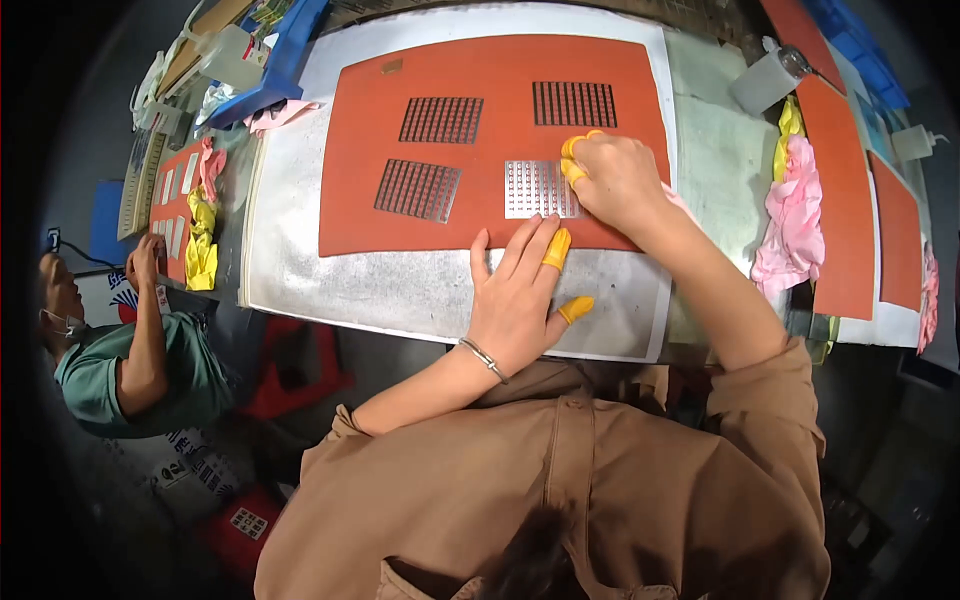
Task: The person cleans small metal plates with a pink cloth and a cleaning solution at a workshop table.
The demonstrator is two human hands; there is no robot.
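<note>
A thin silver plate [530, 190] with rows of small slots lies on the orange-red mat [490, 70]. My left hand [512, 305] is stretched out with fingers apart, fingertips touching the plate's near edge; yellow finger cots cover its thumb and index finger. Over the plate's right part my right hand [618, 182] is closed, with yellow cots on its fingers. Whatever it pinches is hidden. Three darker slotted plates lie beyond and to the left: one far left [441, 120], one far right [573, 104] and one near left [417, 190].
A small brown piece [392, 66] sits at the mat's far left corner. Pink cloth [790, 220] and a squeeze bottle [768, 80] are at right. A blue tray [280, 70] stands at left. Another person [150, 360] works at the far left beside a red stool [295, 370].
</note>
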